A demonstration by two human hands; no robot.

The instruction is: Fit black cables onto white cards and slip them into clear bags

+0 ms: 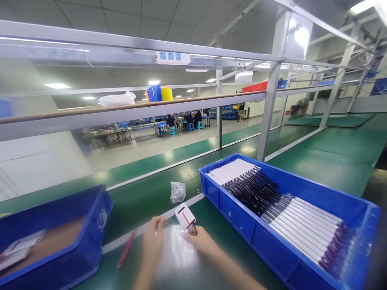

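Fingers (192, 235) of right hand (202, 243) pinch white card (184, 215) | left hand (153, 238) just beside

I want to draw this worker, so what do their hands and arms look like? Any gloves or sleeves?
Both are bare. The left hand and right hand wear no gloves, and no sleeves cover the forearms as far as the picture shows. Rings or bracelets are too blurry to tell.

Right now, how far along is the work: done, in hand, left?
Done: a few packs lie in the left bin. In hand: the right grip holds a white card, the left grip beside it. Left: the right bin looks full; a red pen lies loose.
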